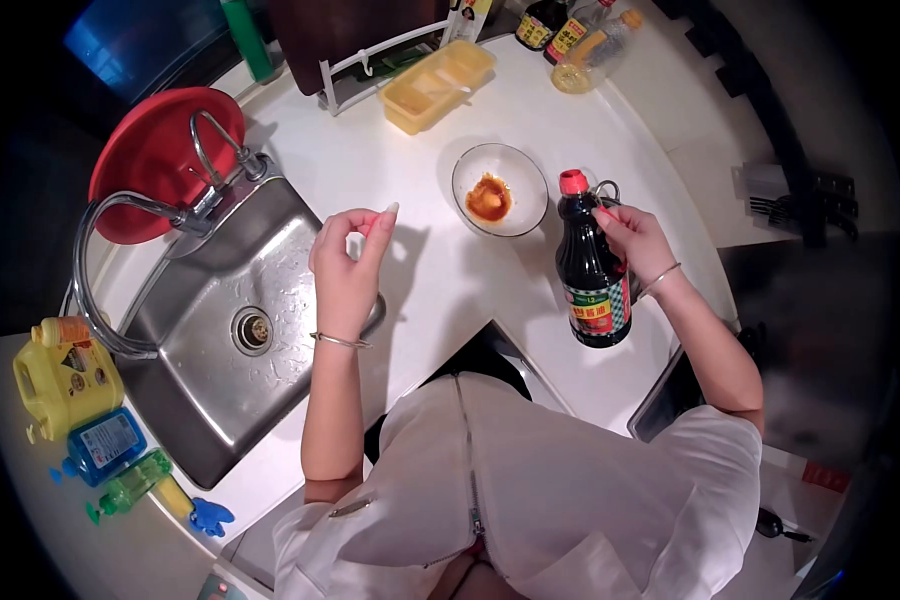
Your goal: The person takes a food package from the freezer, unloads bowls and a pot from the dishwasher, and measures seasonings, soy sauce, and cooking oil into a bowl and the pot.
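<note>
Here's the right hand (633,240) at the dark bottle (592,265), over the right part of the table (420,300): its grip is closed, thumb and fingers pinching at the bottle's upper side, just below the red cap (573,181). The bottle is upright, label towards the person; whether its base touches the table, I can't tell.

Over to the left hand (352,245), raised between sink (220,380) and bottle, palm side turned inward. Its thumb and curled fingers come close together, with a bit of red showing there; whether that grip has hold of anything, I can't tell.

Between the hands and further out sits the glass bowl (500,190), brown sauce (488,200) inside with a paler lump in it. Beyond that, near the table's far edge, there's the yellow box (438,87) with a white spoon (452,84) in it, just beside the white rack (385,50). More bottles (570,40) stand at the far right corner.

Out left, the sink is set into the table, the tap (135,208) arching by its far side and the red basin (135,165) behind. Along the left edge, near the sink: yellow jug (65,375), blue bottle (107,446), green bottle (135,483), yellow sponge (174,498) and blue cloth (210,516).
</note>
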Demonstrator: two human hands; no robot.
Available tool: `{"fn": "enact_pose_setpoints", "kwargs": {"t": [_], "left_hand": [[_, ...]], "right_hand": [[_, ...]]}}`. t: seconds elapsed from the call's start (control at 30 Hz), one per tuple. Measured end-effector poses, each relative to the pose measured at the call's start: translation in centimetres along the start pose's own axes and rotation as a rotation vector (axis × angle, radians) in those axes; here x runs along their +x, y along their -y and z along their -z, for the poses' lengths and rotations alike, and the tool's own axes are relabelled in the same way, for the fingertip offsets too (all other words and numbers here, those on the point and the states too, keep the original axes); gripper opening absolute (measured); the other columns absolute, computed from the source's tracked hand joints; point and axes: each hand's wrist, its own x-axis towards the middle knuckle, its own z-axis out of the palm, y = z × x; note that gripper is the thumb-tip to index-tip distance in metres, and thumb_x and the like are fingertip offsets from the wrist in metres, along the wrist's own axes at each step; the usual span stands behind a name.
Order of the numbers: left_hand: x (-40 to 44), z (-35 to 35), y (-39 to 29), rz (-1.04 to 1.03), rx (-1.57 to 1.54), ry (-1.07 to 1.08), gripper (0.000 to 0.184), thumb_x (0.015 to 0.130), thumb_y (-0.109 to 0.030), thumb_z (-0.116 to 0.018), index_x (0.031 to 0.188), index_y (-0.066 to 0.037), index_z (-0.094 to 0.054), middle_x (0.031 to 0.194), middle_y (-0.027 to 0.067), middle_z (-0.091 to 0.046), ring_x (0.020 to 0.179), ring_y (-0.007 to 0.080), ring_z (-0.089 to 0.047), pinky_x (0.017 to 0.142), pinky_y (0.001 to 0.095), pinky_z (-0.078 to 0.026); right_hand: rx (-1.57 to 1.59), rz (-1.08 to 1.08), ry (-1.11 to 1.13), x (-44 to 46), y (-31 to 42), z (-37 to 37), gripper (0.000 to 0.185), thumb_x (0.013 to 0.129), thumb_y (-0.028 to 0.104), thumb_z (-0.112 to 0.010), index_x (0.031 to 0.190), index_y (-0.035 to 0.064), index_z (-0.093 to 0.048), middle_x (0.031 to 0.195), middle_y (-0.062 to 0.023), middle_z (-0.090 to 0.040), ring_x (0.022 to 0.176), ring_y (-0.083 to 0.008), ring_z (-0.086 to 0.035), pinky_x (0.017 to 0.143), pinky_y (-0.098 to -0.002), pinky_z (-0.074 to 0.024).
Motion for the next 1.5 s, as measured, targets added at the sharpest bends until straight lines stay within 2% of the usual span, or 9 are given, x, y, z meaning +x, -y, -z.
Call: {"fn": "enact_pose_setpoints", "kwargs": {"t": [0.13,0.43,1.07,1.43,1.5], "left_hand": [[-0.2,-0.2,0.2,0.006,-0.005,0.018,0.023,0.075,-0.023,-0.066,0.076,0.0,-0.059,0.074,0.0066,-0.057,0.07,0.0154,-0.053,0.071,0.027,-0.041],[-0.4,-0.1,0.2,0.037,-0.024,0.027,0.023,0.076,-0.022,-0.065,0.078,0.0,-0.059,0.076,0.0065,-0.056,0.073,0.0144,-0.052,0.072,0.0262,-0.04],[-0.9,0.7,1.6,0.088,-0.034,0.013,0.024,0.076,-0.024,-0.065,0.078,-0.001,-0.059,0.075,0.0053,-0.056,0.07,0.0122,-0.05,0.066,0.0242,-0.039],[-1.0,0.5,1.6,0.068,-0.054,0.006,0.024,0.076,-0.024,-0.065,0.078,-0.001,-0.059,0.075,0.0058,-0.056,0.07,0.0131,-0.051,0.067,0.0247,-0.039],[-1.0,0.3,1.3,0.12,-0.046,0.022,0.024,0.076,-0.024,-0.065,0.078,0.0,-0.059,0.076,0.0062,-0.056,0.072,0.0136,-0.051,0.069,0.0253,-0.04]], "right_hand": [[0.004,0.043,-0.011,-0.1,0.1,0.0,0.024,0.084,0.024,-0.055,0.076,0.0014,-0.057,0.057,0.0062,-0.043,0.048,-0.0031,-0.033,0.045,-0.0192,-0.027],[-0.105,-0.028,0.038,0.9,-0.3,-0.4,0.025,0.083,0.024,-0.056,0.069,0.0027,-0.056,0.056,0.0038,-0.044,0.05,-0.0055,-0.035,0.047,-0.0217,-0.0305],[-0.227,-0.088,0.078,3.5,-3.3,-1.5,0.029,0.081,0.024,-0.058,0.065,-0.0003,-0.055,0.055,-0.0004,-0.047,0.049,-0.0086,-0.039,0.047,-0.0245,-0.0333],[-0.062,-0.058,0.059,1.7,-1.9,-1.2,0.023,0.083,0.022,-0.057,0.07,0.0035,-0.055,0.056,0.0057,-0.042,0.049,-0.0041,-0.034,0.045,-0.0205,-0.0278],[-0.034,-0.043,0.034,0.6,-0.9,-1.2,0.023,0.083,0.022,-0.056,0.07,0.0036,-0.055,0.056,0.0063,-0.041,0.049,-0.0035,-0.033,0.045,-0.0201,-0.0269]]}}
